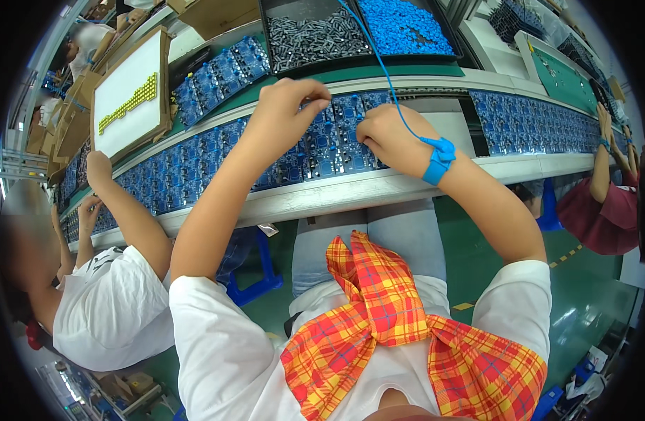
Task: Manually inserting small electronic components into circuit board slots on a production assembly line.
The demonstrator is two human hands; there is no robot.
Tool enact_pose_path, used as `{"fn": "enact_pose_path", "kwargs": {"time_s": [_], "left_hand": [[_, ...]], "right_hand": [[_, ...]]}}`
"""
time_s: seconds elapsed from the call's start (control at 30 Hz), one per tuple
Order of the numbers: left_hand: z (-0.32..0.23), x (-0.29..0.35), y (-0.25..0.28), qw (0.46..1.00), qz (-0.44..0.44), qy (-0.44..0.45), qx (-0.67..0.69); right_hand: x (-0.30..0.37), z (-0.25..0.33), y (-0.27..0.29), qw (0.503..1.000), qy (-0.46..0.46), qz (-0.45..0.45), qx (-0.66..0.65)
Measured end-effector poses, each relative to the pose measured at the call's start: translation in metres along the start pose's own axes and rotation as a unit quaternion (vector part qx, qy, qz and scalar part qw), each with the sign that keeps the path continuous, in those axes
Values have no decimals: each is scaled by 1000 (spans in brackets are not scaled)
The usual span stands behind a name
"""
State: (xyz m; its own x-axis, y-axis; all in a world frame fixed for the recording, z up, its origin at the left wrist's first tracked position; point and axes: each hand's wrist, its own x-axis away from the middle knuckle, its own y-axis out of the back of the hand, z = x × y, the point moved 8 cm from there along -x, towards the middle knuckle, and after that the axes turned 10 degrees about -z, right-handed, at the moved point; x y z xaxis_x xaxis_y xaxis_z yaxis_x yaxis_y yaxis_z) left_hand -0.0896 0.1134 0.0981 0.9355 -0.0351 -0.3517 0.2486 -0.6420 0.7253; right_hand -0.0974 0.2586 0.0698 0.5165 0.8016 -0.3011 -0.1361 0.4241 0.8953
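Observation:
Blue circuit boards [336, 140] lie in a long row on the line before me, dotted with small parts. My left hand [289, 107] hovers over them, thumb and forefinger brought close in a pinch; whatever is between the tips is too small to make out. To its right, my right hand [396, 137] is curled low at the boards, its fingertips pressed together and partly hidden. A blue wrist strap [440, 160] circles my right wrist, and its blue cord [382, 63] runs up past the bins.
Beyond the boards stand a black bin of dark small parts [315, 42] and a bin of blue parts [405, 28]. At left, more boards [220, 74] lean beside a white tray with yellow parts [129, 105]. Co-workers sit at left [115, 302] and right [606, 203].

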Motion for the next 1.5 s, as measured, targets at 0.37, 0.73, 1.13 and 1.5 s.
{"fn": "enact_pose_path", "kwargs": {"time_s": [0.37, 0.73, 1.13, 1.5], "left_hand": [[4, 39, -2, 992, 68, 89, 55], [-4, 40, -14, 993, 78, 74, 54], [-3, 41, -18, 990, 83, 98, 49], [-20, 49, -18, 990, 86, 87, 62]], "right_hand": [[1, -10, -8, 1000, -20, 1, -9], [2, -9, -9, 1000, -22, -12, -17], [-3, 9, 9, 999, 14, -30, -28], [-31, -156, 81, 947, -231, -219, 39]]}}
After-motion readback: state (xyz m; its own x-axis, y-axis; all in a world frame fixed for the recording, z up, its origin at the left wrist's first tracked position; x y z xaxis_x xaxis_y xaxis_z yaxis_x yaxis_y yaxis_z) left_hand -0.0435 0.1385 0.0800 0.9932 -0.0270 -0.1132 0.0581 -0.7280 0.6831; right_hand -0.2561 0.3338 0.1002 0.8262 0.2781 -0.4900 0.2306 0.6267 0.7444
